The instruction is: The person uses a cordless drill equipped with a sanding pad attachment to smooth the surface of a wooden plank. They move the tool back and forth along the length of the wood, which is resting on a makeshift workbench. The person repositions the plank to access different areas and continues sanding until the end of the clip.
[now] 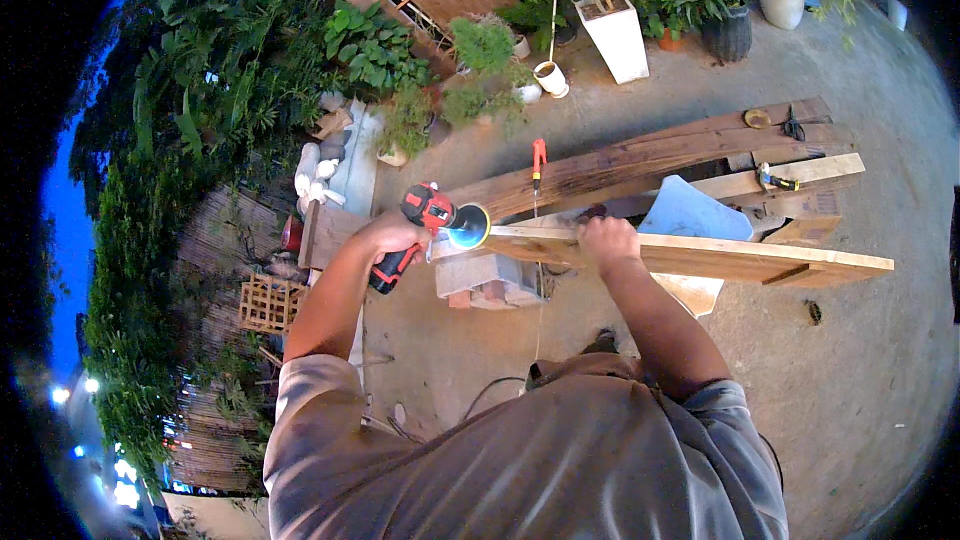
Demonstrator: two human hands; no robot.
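Note:
My left hand (392, 233) is wrapped round the grip of a red and black cordless drill (430, 206). The drill carries a round disc with a yellow rim (468, 227), held at the left end of a light wooden plank (740, 258); whether disc and wood touch, I cannot tell. Farther right, my right hand (609, 240) is closed over the plank's edge, with a small dark patch beside its fingers that I cannot make out. Just beyond the plank, between my hands, stands an orange-handled tool (539, 162) with a thin shaft.
A pale blue curved panel (695, 211) sits behind the plank. Long brown boards (640, 162) lie farther off, with a yellow and black tool (775, 180) near their right end. Grey blocks (487, 275) stand below the plank's left end. Potted plants and a tall white planter (615, 40) line the back.

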